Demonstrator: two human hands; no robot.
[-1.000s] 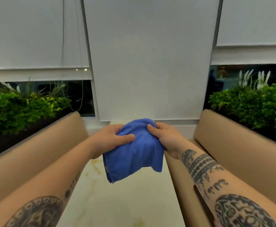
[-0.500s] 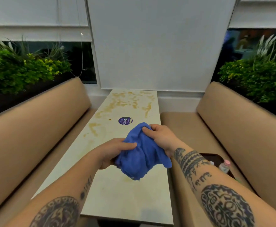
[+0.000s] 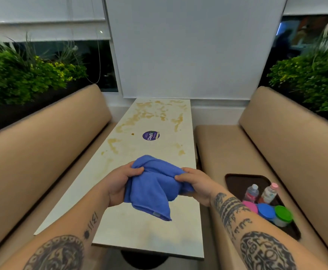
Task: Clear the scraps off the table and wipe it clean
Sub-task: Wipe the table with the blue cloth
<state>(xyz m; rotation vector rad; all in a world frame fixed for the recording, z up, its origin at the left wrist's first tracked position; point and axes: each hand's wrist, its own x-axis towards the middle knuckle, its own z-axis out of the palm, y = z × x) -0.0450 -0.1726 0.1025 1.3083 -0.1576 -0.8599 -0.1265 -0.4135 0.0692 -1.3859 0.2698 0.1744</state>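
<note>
Two hands grip a bunched blue cloth (image 3: 153,186) at the centre of the frame, above the near half of the long pale table (image 3: 139,230). The left hand (image 3: 118,184) pinches its left side, the right hand (image 3: 195,184) its right side, fingers curled into the fabric, and a loose corner hangs down between them. Brownish stains (image 3: 139,115) and a round purple sticker (image 3: 151,135) mark the tabletop further up. At lower right, a dark tray (image 3: 235,182) with bottles and lidded tubs rests on the tan bench (image 3: 217,149).
</note>
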